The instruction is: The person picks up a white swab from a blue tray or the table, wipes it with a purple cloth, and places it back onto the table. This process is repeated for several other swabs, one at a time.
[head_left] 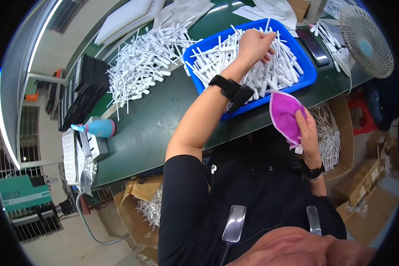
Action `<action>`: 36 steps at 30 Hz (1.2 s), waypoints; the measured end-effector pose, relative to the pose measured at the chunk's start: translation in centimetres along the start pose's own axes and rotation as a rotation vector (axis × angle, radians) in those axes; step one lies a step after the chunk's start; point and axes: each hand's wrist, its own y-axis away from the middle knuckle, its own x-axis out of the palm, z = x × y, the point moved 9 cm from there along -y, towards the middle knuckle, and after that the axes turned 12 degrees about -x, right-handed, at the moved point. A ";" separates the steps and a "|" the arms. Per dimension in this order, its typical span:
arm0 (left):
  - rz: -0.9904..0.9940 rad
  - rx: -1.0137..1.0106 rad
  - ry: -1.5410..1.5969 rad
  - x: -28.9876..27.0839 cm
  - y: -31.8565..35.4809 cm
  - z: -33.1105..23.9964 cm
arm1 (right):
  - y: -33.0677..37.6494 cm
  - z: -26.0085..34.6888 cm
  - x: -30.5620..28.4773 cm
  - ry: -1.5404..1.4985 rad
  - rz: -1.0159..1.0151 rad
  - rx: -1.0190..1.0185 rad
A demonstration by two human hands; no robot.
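A blue tray [313,73] on the green bench is heaped with white plastic sticks [228,51], each with a thicker end. My left hand [252,45] is over the far part of this heap, its fingers curled down among the sticks. Whatever it grips there is hidden by the hand. Close to the tray's near right side, my right hand [309,131] holds a purple cloth [286,113] with a pale edge and a small white tag. The cloth hangs between thumb and fingers, just off the bench edge.
Left of the tray lies a loose pile of similar white sticks [142,62]. Black stacked trays [85,86] and a blue spray bottle [100,128] stand farther left. A phone [313,46] and a fan [365,42] sit at right. A carton of sticks [346,137] is below the bench.
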 end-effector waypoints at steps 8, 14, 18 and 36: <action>-0.583 -0.257 -1.012 -22.8 4.2 7.6 | -0.2 0.0 -0.4 -0.231 -0.043 0.123; -0.272 -0.563 -0.509 -21.6 5.7 15.1 | -0.5 -1.1 3.3 -0.240 0.064 0.212; -0.299 -0.423 -0.751 -22.0 6.4 14.6 | -0.6 -1.2 4.9 -0.258 0.111 0.225; -0.238 -0.142 0.883 -16.2 19.7 13.9 | -0.9 0.0 9.5 -0.339 -0.074 0.418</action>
